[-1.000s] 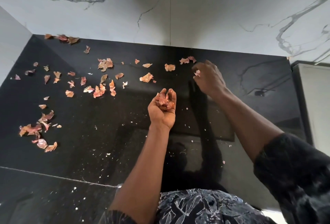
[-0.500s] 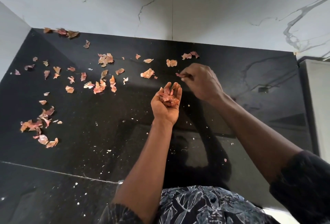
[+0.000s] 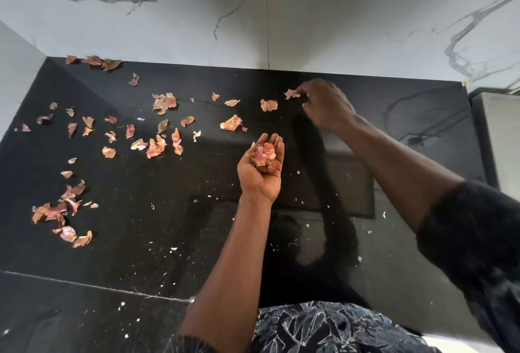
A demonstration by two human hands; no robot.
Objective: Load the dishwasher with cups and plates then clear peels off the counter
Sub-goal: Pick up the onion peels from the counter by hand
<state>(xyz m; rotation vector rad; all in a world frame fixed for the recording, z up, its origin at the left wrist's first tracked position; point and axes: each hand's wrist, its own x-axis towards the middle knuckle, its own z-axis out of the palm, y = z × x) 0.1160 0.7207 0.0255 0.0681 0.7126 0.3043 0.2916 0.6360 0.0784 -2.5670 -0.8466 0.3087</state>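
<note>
A glossy black counter [image 3: 422, 116] fills the view and runs back to a white wall [image 3: 365, 15] of grey-veined marble with one thin vertical seam [image 3: 267, 15]. A pale joint line [image 3: 84, 285] crosses the counter's near left part, and white crumbs [image 3: 173, 248] speckle the dark stone. A pale unit [image 3: 501, 133] stands at the counter's right end. Over the middle, the left hand [image 3: 260, 175] is turned palm up, its fingers curled around a handful of peels [image 3: 264, 155]. The right hand [image 3: 327, 106] reaches towards the back edge, fingertips touching a single peel [image 3: 292, 94] lying near the wall. The hand is blurred, so whether it has pinched that peel cannot be told. Many scattered peels [image 3: 156, 147], pink and orange, lie across the counter's left half, some right against the wall.
</note>
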